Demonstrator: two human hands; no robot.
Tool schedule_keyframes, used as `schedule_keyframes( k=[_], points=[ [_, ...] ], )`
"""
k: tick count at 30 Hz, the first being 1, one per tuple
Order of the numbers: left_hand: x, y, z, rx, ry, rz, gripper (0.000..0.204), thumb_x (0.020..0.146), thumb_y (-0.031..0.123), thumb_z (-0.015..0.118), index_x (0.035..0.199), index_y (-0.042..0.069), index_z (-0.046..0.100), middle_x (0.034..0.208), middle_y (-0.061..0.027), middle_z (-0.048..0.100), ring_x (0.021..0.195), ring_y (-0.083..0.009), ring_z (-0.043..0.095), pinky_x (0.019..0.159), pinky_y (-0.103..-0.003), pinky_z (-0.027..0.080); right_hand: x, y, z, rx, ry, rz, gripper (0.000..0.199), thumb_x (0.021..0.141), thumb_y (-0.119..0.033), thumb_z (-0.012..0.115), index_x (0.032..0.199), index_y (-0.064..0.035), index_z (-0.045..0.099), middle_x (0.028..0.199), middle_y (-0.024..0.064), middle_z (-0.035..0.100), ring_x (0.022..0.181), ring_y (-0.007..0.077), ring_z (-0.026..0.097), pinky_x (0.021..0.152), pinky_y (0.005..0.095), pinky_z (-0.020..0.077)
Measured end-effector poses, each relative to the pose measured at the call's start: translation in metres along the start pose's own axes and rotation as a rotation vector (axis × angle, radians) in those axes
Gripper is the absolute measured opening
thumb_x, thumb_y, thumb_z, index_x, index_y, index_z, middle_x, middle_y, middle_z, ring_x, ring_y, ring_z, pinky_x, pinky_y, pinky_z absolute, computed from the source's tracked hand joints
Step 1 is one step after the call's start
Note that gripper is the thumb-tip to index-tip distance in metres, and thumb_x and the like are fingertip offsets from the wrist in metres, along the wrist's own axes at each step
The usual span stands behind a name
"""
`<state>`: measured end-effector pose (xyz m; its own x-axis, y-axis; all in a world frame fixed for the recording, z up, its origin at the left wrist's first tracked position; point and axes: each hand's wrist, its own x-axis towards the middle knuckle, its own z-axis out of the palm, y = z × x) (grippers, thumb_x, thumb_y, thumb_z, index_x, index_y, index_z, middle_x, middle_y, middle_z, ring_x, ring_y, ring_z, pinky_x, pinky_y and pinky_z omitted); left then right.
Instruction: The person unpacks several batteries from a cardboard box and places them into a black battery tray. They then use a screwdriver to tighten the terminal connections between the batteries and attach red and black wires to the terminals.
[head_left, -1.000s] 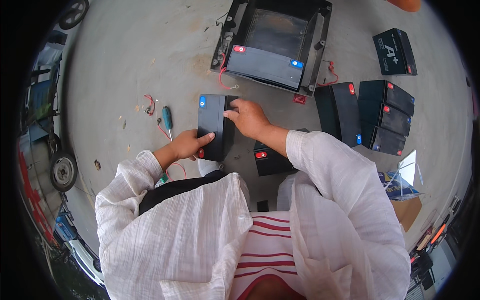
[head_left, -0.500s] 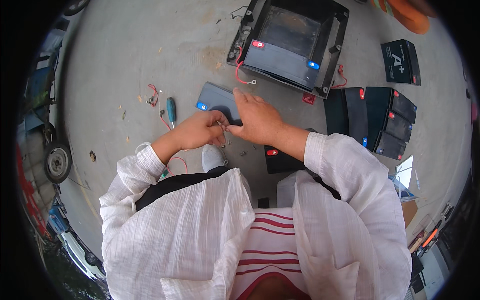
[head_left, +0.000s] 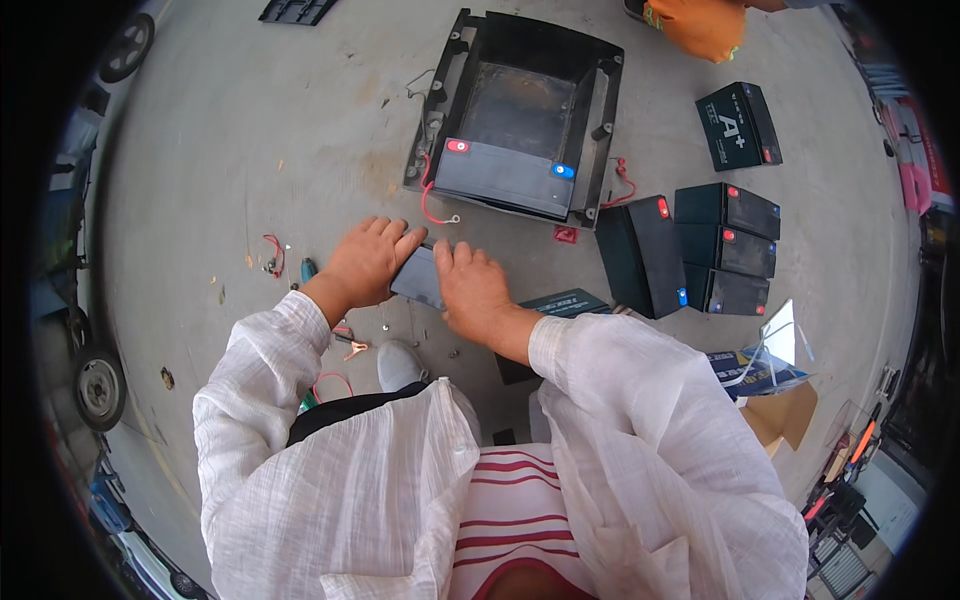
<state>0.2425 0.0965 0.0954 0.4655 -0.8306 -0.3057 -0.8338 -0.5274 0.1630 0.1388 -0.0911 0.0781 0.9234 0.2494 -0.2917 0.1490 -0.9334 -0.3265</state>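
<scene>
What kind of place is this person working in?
Probably an outdoor repair spot for electric vehicles. Black batteries stand in a group on the bare concrete ground, an open battery tray lies nearby, and wheels show at the edge. Both hands rest on another battery.

Under the fingers: a battery (head_left: 418, 277) lies on the floor (head_left: 250, 130), the left hand (head_left: 365, 262) on its left end, the right hand (head_left: 475, 290) on its right.
Beyond the fingers: an open tray (head_left: 520, 115) with one battery (head_left: 497, 178) in its near end.
Right of the fingers: a cluster of batteries (head_left: 690, 250), a lone one (head_left: 738, 125) behind it.
Left of the fingers: a screwdriver (head_left: 308, 268), wire scraps (head_left: 272, 255).
</scene>
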Motion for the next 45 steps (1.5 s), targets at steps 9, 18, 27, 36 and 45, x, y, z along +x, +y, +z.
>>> schedule_keyframes(
  k=[9, 18, 27, 36, 45],
  points=[
    [-0.020, 0.020, 0.010, 0.002, 0.024, -0.086, 0.063, 0.067, 0.019, 0.079, 0.125, 0.010, 0.054, 0.105, -0.0080, 0.062, 0.102, -0.0280, 0.063, 0.093, -0.039, 0.050, -0.009, 0.006, -0.001, -0.033, 0.036, -0.128, 0.080, 0.064, -0.023, 0.090, 0.127, -0.0002, 0.046, 0.110, 0.0133, 0.059, 0.101, 0.0300, 0.065, 0.085, 0.0399, 0.0545],
    [-0.047, 0.055, -0.027, -0.102, -0.016, -0.109, 0.068, 0.061, 0.025, 0.083, 0.121, 0.008, 0.056, 0.101, -0.0090, 0.064, 0.097, -0.0300, 0.066, 0.087, -0.041, 0.053, -0.034, 0.008, -0.032, 0.021, -0.045, -0.284, 0.066, 0.063, -0.015, 0.085, 0.118, -0.0001, 0.052, 0.108, 0.0152, 0.062, 0.098, 0.0304, 0.067, 0.080, 0.0402, 0.0558],
    [-0.040, 0.065, -0.209, -0.042, -0.038, -0.084, 0.082, 0.053, 0.029, 0.090, 0.124, 0.005, 0.056, 0.100, -0.0116, 0.066, 0.095, -0.0335, 0.067, 0.080, -0.043, 0.055, -0.046, 0.014, -0.205, 0.035, -0.040, -0.385, 0.070, 0.067, -0.021, 0.083, 0.121, 0.0034, 0.047, 0.102, 0.0201, 0.064, 0.091, 0.0362, 0.070, 0.073, 0.0442, 0.0589],
    [0.075, 0.030, -0.268, 0.228, 0.333, -0.046, 0.085, 0.060, 0.024, 0.089, 0.134, 0.005, 0.052, 0.113, -0.0131, 0.066, 0.106, -0.0363, 0.065, 0.088, -0.043, 0.055, 0.011, 0.105, -0.281, -0.289, 0.447, -0.344, 0.060, 0.069, -0.015, 0.079, 0.121, 0.0032, 0.054, 0.106, 0.0190, 0.069, 0.092, 0.0351, 0.072, 0.073, 0.0441, 0.0605],
    [0.194, -0.012, -0.216, 0.227, 0.231, -0.110, 0.086, 0.061, 0.025, 0.090, 0.136, 0.007, 0.052, 0.115, -0.0125, 0.068, 0.108, -0.0346, 0.066, 0.090, -0.042, 0.055, 0.085, 0.192, -0.246, -0.277, 0.315, -0.198, 0.077, 0.067, -0.026, 0.088, 0.130, -0.0060, 0.048, 0.114, 0.0173, 0.065, 0.106, 0.0358, 0.067, 0.084, 0.0462, 0.0575]
  ],
)
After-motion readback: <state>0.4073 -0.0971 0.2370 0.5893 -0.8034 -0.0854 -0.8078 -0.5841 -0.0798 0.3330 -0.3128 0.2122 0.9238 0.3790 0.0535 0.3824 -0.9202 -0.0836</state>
